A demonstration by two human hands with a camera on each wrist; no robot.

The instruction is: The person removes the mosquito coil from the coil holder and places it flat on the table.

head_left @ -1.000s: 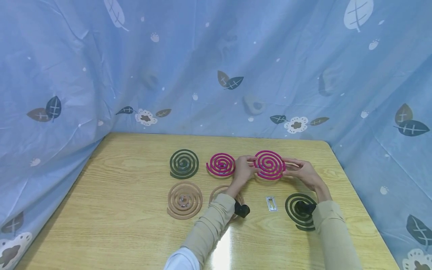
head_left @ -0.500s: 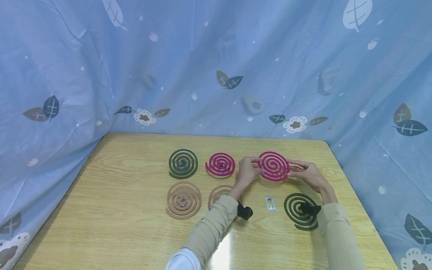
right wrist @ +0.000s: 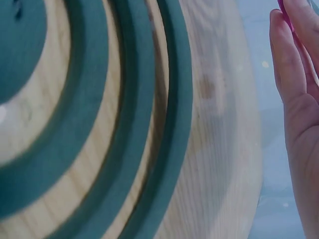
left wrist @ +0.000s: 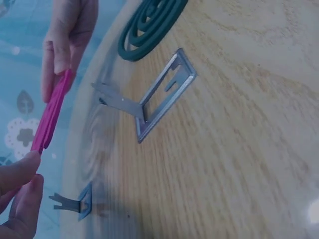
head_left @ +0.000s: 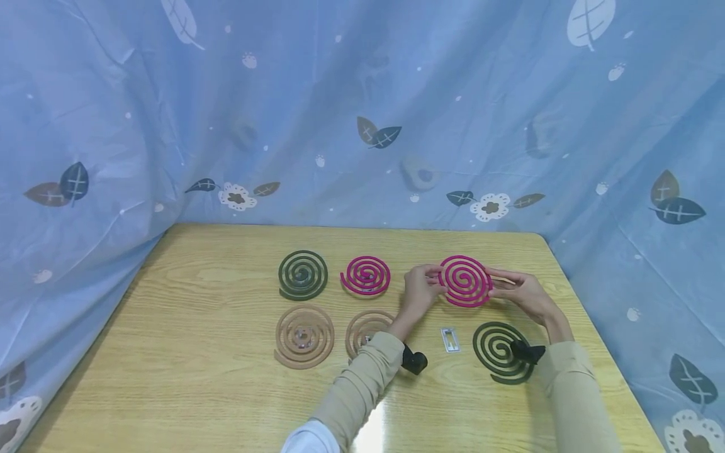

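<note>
A magenta mosquito coil (head_left: 464,277) is held above the back right of the table between both hands. My left hand (head_left: 420,292) pinches its left edge with thumb and fingers. On the opposite edge, my right hand (head_left: 529,297) pinches it the same way. The left wrist view shows this coil edge-on, raised off the wood. Below it there, a small metal coil stand (left wrist: 79,204) with a prong sticking up sits near the table edge. A larger-looking metal stand (left wrist: 167,94) lies closer, its tongue bent up. In the right wrist view only part of the right hand (right wrist: 304,109) shows.
A dark green coil (head_left: 491,377) lies under the right wrist. To the left, another magenta coil (head_left: 365,293), a green coil (head_left: 303,297) and two brown coils, one (head_left: 304,365) fully visible, rest in two rows. The left sleeve (head_left: 362,384) partly covers the other brown coil (head_left: 348,340).
Both hands have moved right and slightly nearer with the magenta coil between them. The head view has shifted a little. The other coils stay where they were on the table.
</note>
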